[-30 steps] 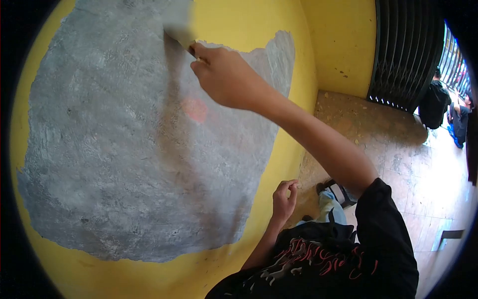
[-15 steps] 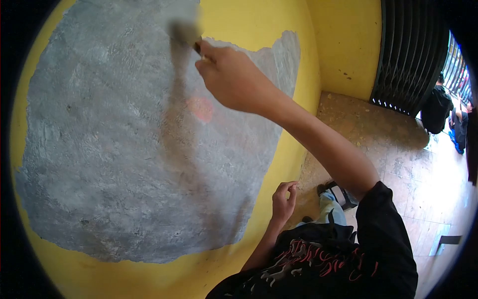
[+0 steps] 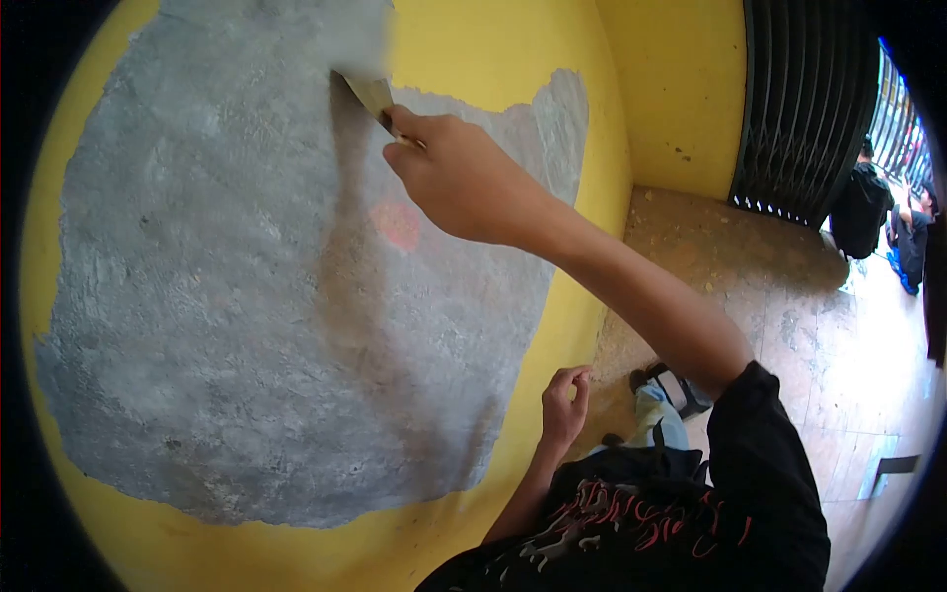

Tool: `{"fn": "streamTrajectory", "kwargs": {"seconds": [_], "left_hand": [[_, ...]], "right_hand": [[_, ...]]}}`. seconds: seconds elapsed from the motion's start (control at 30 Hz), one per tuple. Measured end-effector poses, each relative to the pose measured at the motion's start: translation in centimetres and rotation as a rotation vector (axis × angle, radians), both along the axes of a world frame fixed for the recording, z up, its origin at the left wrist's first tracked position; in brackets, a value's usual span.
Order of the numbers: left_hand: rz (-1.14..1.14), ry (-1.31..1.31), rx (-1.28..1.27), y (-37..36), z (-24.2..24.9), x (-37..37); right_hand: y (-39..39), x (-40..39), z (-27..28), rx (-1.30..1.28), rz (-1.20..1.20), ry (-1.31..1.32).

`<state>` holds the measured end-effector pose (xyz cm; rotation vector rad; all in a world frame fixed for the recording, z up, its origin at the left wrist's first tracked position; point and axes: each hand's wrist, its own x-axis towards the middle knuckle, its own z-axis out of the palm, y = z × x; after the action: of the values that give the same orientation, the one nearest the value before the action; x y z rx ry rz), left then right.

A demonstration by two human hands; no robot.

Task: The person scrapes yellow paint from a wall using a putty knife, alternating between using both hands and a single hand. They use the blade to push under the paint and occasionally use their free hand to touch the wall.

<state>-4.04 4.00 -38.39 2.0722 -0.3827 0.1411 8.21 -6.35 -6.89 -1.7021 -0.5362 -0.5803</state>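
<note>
My right hand (image 3: 456,178) is closed around the handle of a putty knife (image 3: 371,96), arm stretched out across the wall. The knife's flat blade meets the upper part of a rough grey patch (image 3: 217,296), near the border with yellow paint. A brownish shadow runs down the patch below the blade. Low beside the wall's yellow edge is my left hand (image 3: 565,407), its fingers curled toward the thumb with nothing visible in them.
Yellow painted wall (image 3: 493,49) surrounds the grey patch, which carries a faint reddish spot (image 3: 396,226). A dark folding metal gate (image 3: 804,109) stands at the upper right. Two people are beyond it, one in black (image 3: 860,209). Dusty floor tiles (image 3: 710,266) lie below.
My right hand and the putty knife have come slightly down the wall, and the blade shows at a sharper angle. My left hand stays nearly where it was.
</note>
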Motion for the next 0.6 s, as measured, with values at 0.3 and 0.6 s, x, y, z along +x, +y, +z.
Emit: {"fn": "streamTrajectory", "kwargs": {"seconds": [0.3, 0.6], "left_hand": [[0.019, -0.046, -0.011, -0.1, 0.0, -0.1], [0.027, -0.035, -0.004, 0.0, 0.2, -0.6]], "right_hand": [[-0.9, 0.2, 1.2, 0.018, 0.003, 0.078], [0.3, 0.8, 0.0, 0.016, -0.080, -0.027]]}}
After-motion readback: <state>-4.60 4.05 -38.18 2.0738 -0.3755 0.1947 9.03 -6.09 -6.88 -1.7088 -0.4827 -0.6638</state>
